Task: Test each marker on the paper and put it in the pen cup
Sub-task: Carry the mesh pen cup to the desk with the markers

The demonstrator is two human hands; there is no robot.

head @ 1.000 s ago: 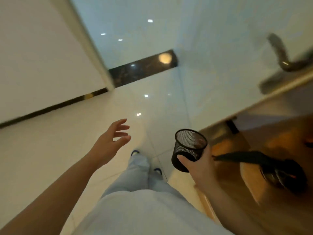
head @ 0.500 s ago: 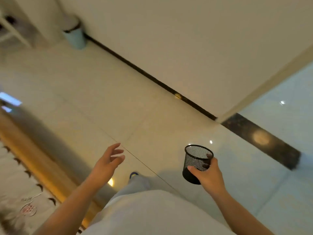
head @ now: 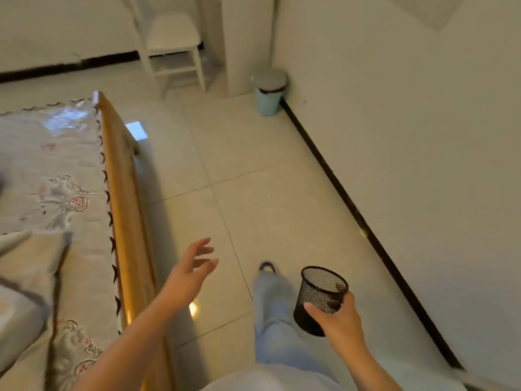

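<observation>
Beside the wooden table [head: 124, 210], along its right edge, the pen cup [head: 320, 299] is being carried upright in the right hand [head: 337, 321], with the thumb curled across its mesh front and the fingers wrapped behind it. The left hand [head: 187, 273] is being held out ahead with fingers loosely spread, and nothing is being gripped by it.

What is changing: the view is being swung round fast. A second ago a glossy floor, a door and its handle were being seen; half a second ago only bare wall and tile; now the table with its patterned cover [head: 53, 176] is being brought into frame on the left, and a white chair [head: 169, 43] and a small bin [head: 269, 94] are being picked up at the far end of the room. The grip on the cup and the empty left hand are being kept the same throughout (only the surroundings are shifting).

For the task this is being read as transit: the cup is being delivered to the work surface and is not yet being set down. No marker and no test paper are being clearly made out; blurred shapes at the near left of the table are not being identified. Testing is judged as not yet begun.
</observation>
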